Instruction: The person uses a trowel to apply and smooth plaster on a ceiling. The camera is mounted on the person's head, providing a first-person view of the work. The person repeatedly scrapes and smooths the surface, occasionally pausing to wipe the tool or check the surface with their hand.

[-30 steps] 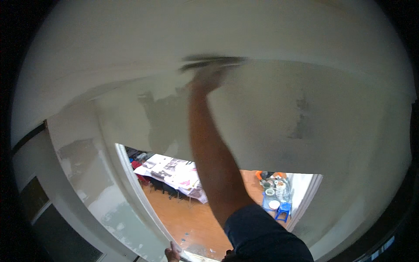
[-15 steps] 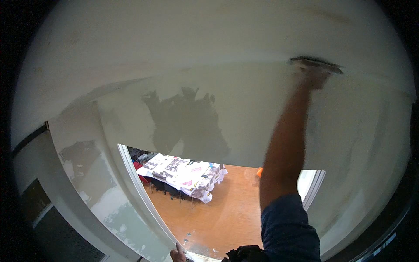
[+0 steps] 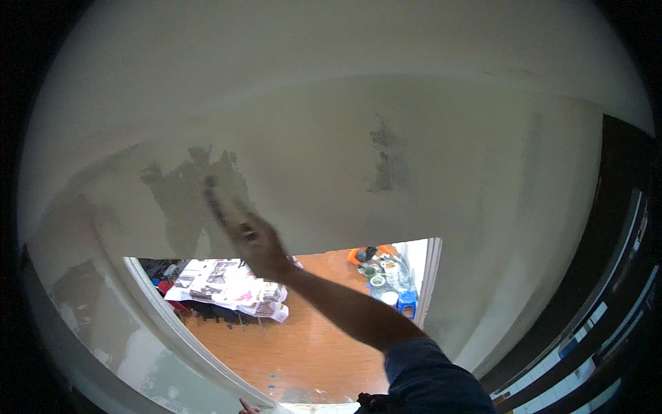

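The right hand [image 3: 258, 243] is raised against the pale wall [image 3: 441, 165] above a doorway, its fingers clenched around the handle of a putty knife [image 3: 215, 199], a dark flat blade that sticks up and to the left out of the fist and lies against the plaster. Just above and to the left of the grip, touching the blade, spreads a darker grey wet patch [image 3: 186, 200] of filler; a second, smaller grey patch [image 3: 387, 157] sits well apart to the right of the hand, higher on the wall. The bare forearm runs down and to the right from the fist to a dark blue sleeve [image 3: 431, 376] at the lower edge. Directly below the grip is the top edge of the door opening, and through it, far beneath, an orange-brown floor [image 3: 324, 345]. Below and slightly left of the hand lies a spread of newspaper sheets [image 3: 231, 284] on that floor; below and to the right stand bowls and small containers [image 3: 380, 270] beside a blue stool [image 3: 407, 301]. At the bottom edge, below the grip, only a fingertip of the left hand [image 3: 246, 407] shows on the white door frame [image 3: 186, 338]; whether it holds anything cannot be told.
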Motion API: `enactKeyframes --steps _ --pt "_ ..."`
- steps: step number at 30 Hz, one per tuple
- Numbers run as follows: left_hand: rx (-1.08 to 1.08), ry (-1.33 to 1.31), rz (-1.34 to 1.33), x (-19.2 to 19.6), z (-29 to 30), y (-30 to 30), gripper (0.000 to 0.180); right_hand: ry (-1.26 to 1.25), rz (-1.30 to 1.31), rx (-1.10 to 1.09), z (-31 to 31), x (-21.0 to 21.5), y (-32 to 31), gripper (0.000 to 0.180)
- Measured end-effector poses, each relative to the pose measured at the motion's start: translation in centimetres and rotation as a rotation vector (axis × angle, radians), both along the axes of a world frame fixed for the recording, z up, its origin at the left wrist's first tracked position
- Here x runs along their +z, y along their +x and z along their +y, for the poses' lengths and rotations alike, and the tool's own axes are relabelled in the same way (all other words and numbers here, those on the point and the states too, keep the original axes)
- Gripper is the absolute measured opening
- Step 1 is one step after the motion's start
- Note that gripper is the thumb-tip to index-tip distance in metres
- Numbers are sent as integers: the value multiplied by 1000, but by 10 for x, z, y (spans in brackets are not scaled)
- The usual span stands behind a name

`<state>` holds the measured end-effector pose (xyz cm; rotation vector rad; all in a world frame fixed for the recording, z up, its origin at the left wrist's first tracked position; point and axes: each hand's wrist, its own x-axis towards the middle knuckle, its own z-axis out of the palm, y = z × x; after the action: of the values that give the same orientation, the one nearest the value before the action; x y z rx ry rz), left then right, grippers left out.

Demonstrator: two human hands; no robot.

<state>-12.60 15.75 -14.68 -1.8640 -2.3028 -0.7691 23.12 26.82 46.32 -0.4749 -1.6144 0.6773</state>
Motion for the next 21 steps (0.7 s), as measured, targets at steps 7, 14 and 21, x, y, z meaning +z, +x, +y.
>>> enactKeyframes --steps 7,14,21 --pt "-69 119 -207 8 12 10 87 561 -75 -1365 -27 -35 308 49" --pt "81 -232 -732 60 -2 30 76 584 14 -1778 -96 9 470 49" --pt "262 -114 -894 115 5 50 63 639 -110 -1895 -86 61 549 51"
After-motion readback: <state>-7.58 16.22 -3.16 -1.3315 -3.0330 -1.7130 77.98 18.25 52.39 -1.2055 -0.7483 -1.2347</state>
